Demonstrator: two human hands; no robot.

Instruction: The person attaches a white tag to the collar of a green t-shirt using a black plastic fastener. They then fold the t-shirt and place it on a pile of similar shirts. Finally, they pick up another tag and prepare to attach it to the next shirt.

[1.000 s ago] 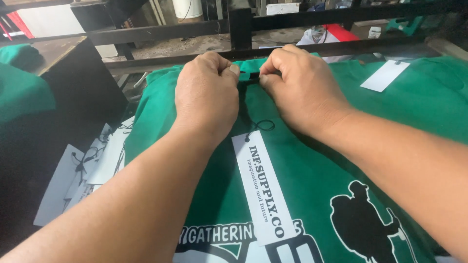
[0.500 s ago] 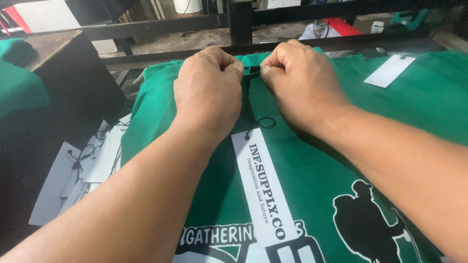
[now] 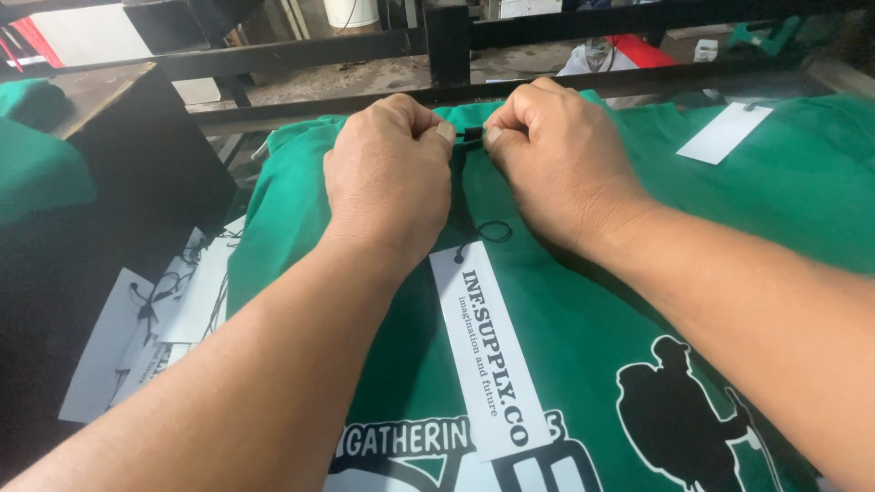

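At the lower left of the frame a loose heap of white hang tags (image 3: 150, 333) with black strings lies beside the green shirt (image 3: 583, 319). One more green shirt (image 3: 41, 159) is bunched at the far left edge.

Moving right, my left hand (image 3: 390, 178) is curled into a fist at the shirt's collar, in the upper middle of the frame, thumb and forefinger pinched together on the small black fastener (image 3: 471, 137) of a tag string. My right hand (image 3: 556, 164), just beside it, pinches the other side of that same fastener, so both grips are closed on it with fingertips almost touching.

Below my hands, the long white tag (image 3: 488, 351) lies flat on the shirt's chest, its black string loop (image 3: 492, 230) slack above it. I judge the tag is threaded and only the clasp is left to close.

At the upper right another tag (image 3: 725, 132) lies on green cloth.
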